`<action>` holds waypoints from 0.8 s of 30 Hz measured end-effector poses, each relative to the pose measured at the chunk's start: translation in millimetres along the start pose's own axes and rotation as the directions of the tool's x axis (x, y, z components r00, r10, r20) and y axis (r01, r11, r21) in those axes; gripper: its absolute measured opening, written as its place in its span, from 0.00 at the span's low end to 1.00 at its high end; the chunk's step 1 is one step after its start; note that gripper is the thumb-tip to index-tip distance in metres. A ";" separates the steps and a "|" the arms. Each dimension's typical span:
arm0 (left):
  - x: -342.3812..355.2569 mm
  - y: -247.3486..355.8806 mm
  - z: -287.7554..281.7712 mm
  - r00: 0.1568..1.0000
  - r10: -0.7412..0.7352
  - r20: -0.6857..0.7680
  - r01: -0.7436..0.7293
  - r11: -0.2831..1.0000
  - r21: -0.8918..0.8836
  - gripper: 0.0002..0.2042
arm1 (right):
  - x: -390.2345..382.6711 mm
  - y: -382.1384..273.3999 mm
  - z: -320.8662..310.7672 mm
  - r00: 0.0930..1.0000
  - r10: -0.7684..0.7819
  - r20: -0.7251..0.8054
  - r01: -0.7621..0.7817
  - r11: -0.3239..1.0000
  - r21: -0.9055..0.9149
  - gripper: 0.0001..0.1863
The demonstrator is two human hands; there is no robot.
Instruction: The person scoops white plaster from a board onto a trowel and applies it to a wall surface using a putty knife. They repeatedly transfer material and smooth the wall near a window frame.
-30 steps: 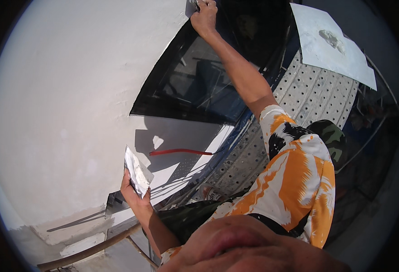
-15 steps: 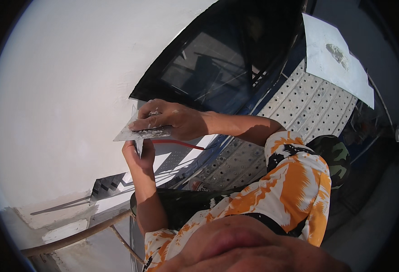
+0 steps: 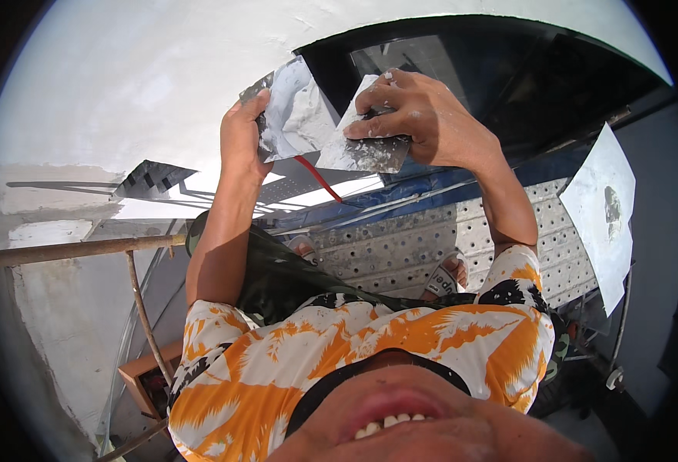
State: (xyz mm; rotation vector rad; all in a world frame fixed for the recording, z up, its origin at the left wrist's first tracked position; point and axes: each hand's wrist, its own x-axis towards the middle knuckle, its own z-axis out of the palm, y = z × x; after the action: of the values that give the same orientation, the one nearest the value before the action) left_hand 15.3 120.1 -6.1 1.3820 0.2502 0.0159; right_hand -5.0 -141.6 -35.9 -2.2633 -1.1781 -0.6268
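My left hand (image 3: 240, 138) grips a flat metal putty blade (image 3: 279, 123) at its edge, thumb on top. A thick layer of white putty (image 3: 306, 112) covers much of its face. Close beside it on the right, my right hand (image 3: 423, 119) is closed over a wide putty scraper (image 3: 369, 156), its fingers spread across the putty-spattered top. A narrow gap appears to lie between the two tools. Both are raised in front of the white wall (image 3: 146, 85), near the corner of a dark window opening (image 3: 508, 85).
Under my feet lies a perforated metal scaffold plank (image 3: 385, 246). A white sheet (image 3: 604, 219) with a grey smear stands at its right end. A rusty pole rail (image 3: 69, 252) runs along the left, above a brown box (image 3: 150, 377). A red strip (image 3: 319, 181) shows below the tools.
My view has turned, and my hands now appear higher in it. The blade and scraper, overlapping before, are apart side by side, with white putty plainly showing on the left one.
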 end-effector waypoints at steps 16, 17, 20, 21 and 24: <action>-42.1 -21.0 -16.1 0.910 -0.385 0.152 0.394 0.918 -0.033 0.20 | -71.0 272.7 17.3 -0.086 0.121 -0.989 -0.640 0.754 0.148 0.29; -43.4 -21.5 -15.5 0.915 -0.384 0.121 0.389 0.921 -0.017 0.20 | -62.1 267.4 28.8 -0.052 0.201 -0.978 -0.771 0.614 0.167 0.31; -46.0 -20.4 -13.7 0.926 -0.366 0.096 0.369 0.929 -0.017 0.18 | -62.6 244.3 46.1 0.036 0.445 -0.895 -0.826 0.517 0.224 0.35; -46.5 -20.1 -13.2 0.923 -0.355 0.148 0.362 0.932 -0.022 0.17 | -65.4 241.4 41.8 -0.032 0.365 -0.930 -0.798 0.552 0.244 0.35; -49.2 -20.7 -13.9 0.926 -0.368 0.081 0.368 0.930 0.010 0.16 | -80.5 246.0 6.1 -0.211 0.414 -0.885 -0.781 0.474 0.408 0.33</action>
State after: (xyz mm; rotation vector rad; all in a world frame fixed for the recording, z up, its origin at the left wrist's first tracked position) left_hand -38.0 121.8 -20.3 1.3084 0.4381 -0.3516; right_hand 161.0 -308.3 -144.2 -1.5639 0.8401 -1.4783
